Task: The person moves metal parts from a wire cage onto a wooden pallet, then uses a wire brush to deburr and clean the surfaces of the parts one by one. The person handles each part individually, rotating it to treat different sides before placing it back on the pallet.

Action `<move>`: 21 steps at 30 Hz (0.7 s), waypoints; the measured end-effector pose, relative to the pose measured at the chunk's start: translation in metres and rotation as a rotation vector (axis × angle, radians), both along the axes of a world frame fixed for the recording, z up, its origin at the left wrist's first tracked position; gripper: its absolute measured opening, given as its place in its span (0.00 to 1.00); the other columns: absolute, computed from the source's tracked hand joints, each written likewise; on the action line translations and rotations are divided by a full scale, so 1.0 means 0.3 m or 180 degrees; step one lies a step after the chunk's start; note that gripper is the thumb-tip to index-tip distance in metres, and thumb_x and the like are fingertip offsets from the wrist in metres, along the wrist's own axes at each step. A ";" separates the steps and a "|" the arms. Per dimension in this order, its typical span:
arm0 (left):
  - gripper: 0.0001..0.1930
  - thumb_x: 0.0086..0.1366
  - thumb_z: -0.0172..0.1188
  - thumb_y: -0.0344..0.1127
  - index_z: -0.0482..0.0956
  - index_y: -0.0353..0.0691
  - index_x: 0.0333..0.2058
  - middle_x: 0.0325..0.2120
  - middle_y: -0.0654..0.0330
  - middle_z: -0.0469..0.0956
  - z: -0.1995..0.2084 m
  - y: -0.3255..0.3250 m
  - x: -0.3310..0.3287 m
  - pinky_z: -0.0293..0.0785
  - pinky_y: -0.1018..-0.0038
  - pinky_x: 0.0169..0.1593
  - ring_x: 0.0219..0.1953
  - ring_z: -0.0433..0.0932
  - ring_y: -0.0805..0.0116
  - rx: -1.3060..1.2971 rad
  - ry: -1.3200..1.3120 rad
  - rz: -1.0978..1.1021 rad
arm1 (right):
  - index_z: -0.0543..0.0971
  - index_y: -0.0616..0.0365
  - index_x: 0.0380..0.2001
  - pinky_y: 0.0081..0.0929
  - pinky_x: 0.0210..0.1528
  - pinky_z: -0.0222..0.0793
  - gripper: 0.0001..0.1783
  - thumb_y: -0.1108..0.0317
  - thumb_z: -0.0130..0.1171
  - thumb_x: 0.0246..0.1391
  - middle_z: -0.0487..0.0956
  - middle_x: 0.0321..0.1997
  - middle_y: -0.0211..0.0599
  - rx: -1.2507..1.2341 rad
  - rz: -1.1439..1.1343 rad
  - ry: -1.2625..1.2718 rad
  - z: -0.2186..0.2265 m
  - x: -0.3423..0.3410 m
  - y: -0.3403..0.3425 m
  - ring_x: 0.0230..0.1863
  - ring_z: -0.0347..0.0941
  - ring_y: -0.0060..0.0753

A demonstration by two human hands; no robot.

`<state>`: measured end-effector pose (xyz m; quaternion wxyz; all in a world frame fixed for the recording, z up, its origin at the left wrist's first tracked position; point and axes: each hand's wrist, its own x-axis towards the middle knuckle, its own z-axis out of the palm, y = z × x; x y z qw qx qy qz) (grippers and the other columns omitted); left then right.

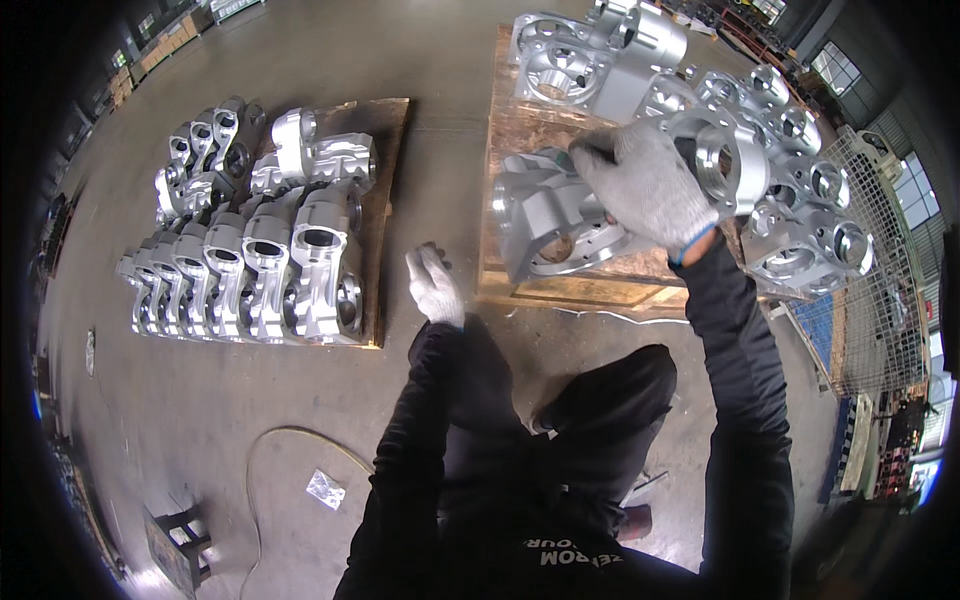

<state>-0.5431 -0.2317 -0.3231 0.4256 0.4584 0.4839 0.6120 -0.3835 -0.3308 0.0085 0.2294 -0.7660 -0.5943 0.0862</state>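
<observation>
On the right, my right hand (pixel 648 185), in a pale knit glove, reaches over a silver metal casting (pixel 550 215) with a round bored opening. Its fingers curl down at the casting's upper side; the fingertips are partly hidden. This casting lies at the near left part of a wooden pallet (pixel 515 290). Close to the hand's right stands another casting (pixel 735 165) with a large ring-shaped bore. My left hand (pixel 435 287), gloved too, hangs over the floor between the two pallets. Nothing is in it, and its fingers are loosely stretched out.
More castings (pixel 650 60) stand on the far side of the right pallet. To the left, rows of similar castings (pixel 265 245) fill a second wooden pallet (pixel 395 130). A hose (pixel 252 490), a small stool (pixel 178 545) and a wire mesh cage (pixel 880 300) stand or lie around me.
</observation>
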 end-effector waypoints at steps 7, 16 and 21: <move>0.12 0.78 0.51 0.38 0.75 0.36 0.50 0.39 0.60 0.79 -0.049 0.000 0.067 0.75 0.75 0.43 0.38 0.76 0.73 -0.0234 -0.0195 -0.0347 | 0.85 0.53 0.47 0.41 0.46 0.78 0.19 0.56 0.53 0.63 0.84 0.35 0.49 -0.0422 0.0563 -0.0910 -0.117 0.052 0.097 0.38 0.82 0.52; 0.16 0.77 0.54 0.43 0.80 0.33 0.46 0.39 0.61 0.85 -0.102 0.024 0.069 0.74 0.76 0.42 0.35 0.77 0.75 -0.0703 -0.0492 -0.0812 | 0.86 0.55 0.44 0.43 0.51 0.77 0.18 0.60 0.56 0.56 0.85 0.40 0.48 -0.0354 0.1086 -0.1071 -0.071 0.077 0.118 0.43 0.83 0.50; 0.22 0.77 0.54 0.50 0.82 0.33 0.42 0.35 0.60 0.83 -0.058 0.012 0.005 0.73 0.75 0.36 0.29 0.75 0.75 -0.0443 -0.0440 -0.0452 | 0.86 0.52 0.51 0.39 0.52 0.78 0.20 0.57 0.60 0.59 0.87 0.39 0.42 -0.0461 0.1267 -0.0475 -0.055 0.100 0.112 0.44 0.84 0.43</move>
